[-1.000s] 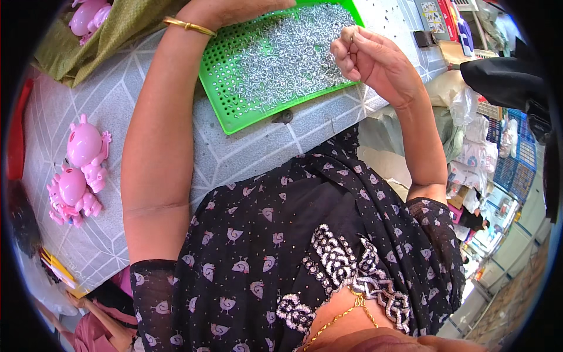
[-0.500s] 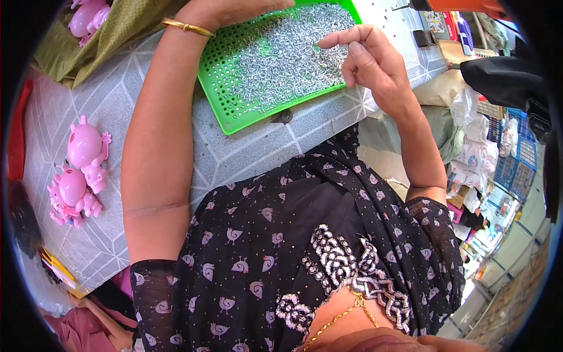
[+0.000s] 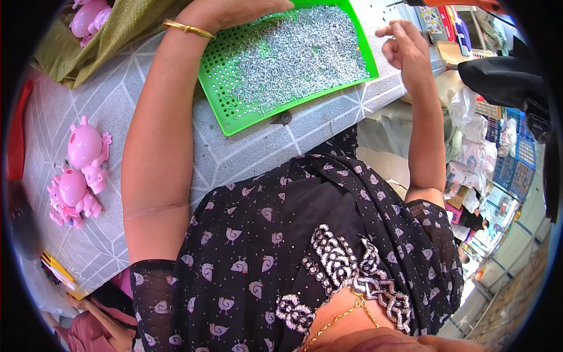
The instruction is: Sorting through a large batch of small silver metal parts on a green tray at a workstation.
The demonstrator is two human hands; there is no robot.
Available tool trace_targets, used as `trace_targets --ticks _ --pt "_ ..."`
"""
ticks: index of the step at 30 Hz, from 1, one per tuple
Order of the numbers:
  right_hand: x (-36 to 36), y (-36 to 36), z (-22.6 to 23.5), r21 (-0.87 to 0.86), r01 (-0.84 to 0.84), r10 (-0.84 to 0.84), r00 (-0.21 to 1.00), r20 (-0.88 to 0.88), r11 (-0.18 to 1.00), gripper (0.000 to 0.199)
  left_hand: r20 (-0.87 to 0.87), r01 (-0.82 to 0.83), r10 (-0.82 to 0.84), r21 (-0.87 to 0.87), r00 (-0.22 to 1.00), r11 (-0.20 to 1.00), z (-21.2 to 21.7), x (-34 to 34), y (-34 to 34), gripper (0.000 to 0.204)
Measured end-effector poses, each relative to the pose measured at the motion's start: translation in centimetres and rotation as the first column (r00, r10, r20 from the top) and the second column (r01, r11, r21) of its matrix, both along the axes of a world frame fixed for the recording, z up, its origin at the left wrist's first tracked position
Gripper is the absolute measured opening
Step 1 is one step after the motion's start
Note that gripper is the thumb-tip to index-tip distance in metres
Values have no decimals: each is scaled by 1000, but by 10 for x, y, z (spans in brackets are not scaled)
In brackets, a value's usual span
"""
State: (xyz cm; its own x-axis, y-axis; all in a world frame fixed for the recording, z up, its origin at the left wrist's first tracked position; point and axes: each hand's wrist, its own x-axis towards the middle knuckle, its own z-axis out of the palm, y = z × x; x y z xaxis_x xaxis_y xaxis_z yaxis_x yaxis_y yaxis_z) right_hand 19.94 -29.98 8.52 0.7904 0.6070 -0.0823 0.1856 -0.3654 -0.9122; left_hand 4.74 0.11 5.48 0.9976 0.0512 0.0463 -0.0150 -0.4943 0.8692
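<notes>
A green perforated tray [image 3: 230,120] lies on the grey tiled table [image 3: 146,105], covered with a heap of small silver metal pieces [image 3: 299,56]. My left hand [image 3: 234,10], with a gold bangle [image 3: 187,28] on the wrist, rests on the tray's far left part; its fingers are cut off by the picture's top edge. Just past the tray's right corner my right hand [image 3: 404,50] is lifted above the table edge with curled fingers. Whether it pinches a small piece I cannot tell.
Two pink pig-shaped toys [image 3: 79,176] lie on the table at the left, another pink toy [image 3: 88,17] sits at the top left on an olive cloth [image 3: 88,44]. Boxes and bags crowd the right side. Another person in pink [image 3: 94,328] is at the lower left.
My right hand has moved from above the tray's right part to the right, off the tray and past its corner. My left arm has stayed in place.
</notes>
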Motion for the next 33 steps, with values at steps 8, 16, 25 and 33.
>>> trace_targets --ticks 8,16,25,33 --pt "41 -14 -3 -323 242 71 691 720 915 35 -24 16 -16 -10 1000 1000 11 3 -4 38" --pt "-32 32 -13 -329 -140 357 342 869 934 6 -3 2 -2 -21 1000 1000 9 2 -6 37" --pt "-40 56 4 -437 -177 471 353 808 882 8 -5 18 -18 -50 1000 999 5 3 -3 36" --pt "-6 63 -30 -17 -591 244 306 920 806 10 26 35 -34 -34 999 999 7 4 -4 36"
